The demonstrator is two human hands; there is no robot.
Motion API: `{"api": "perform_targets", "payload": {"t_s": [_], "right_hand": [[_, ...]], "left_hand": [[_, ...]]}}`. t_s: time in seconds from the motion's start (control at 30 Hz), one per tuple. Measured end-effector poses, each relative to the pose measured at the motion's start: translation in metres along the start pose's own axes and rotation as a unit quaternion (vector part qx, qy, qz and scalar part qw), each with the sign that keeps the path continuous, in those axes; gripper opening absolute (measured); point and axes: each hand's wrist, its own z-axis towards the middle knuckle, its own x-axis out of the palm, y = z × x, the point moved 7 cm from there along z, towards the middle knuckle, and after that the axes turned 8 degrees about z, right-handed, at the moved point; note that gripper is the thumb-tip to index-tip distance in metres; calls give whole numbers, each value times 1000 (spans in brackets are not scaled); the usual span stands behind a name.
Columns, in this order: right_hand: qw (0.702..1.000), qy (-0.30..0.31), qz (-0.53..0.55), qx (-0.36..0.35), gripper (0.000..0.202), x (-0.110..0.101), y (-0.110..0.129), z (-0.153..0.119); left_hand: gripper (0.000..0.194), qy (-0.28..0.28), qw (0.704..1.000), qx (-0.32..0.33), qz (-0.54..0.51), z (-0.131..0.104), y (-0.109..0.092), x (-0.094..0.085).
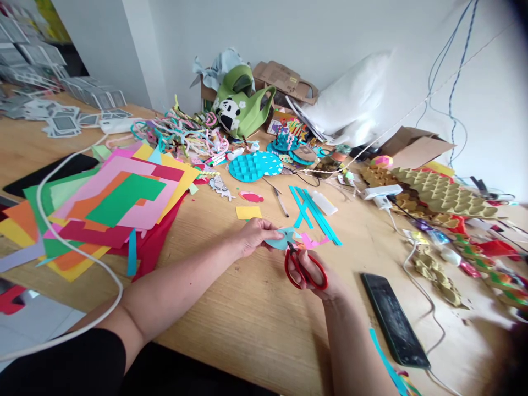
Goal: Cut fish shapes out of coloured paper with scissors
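From my end I watch both hands over the wooden table (pixel 247 308), at the middle of its near half. My left hand (pixel 256 237) is pinched closed, with thumb and fingers gripping the edge of a light blue paper piece (pixel 277 240). My right hand (pixel 310 274) is curled around the red-handled scissors (pixel 293 254), fingers in the loops; the blades point away from me and meet the paper's right side, though I cannot tell how far apart they stand. A pink paper scrap (pixel 314 241) lies just beyond and to the right of the blades.

Farther off I have blue paper strips (pixel 317 215), some crossing, with a pen (pixel 282 203) to their left. A yellow paper rectangle (pixel 248 213) lies just beyond my left hand, and a pinkish-red cutout (pixel 251 196) sits behind it. Over on the left I see an overlapping pile of coloured paper sheets (pixel 124 198). To the right of my right forearm a dark smartphone (pixel 394 322) lies flat. At the far side stands a green panda bag (pixel 243 104), and egg-tray cardboard (pixel 445 190) lies far right.
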Motion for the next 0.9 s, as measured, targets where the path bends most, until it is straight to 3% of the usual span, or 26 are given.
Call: {"api": "perform_targets", "payload": {"t_s": [0.9], "right_hand": [[994, 16, -112, 1, 56, 4, 11, -2]], "left_hand": [[21, 29, 999, -2, 38, -3, -2, 5]]}}
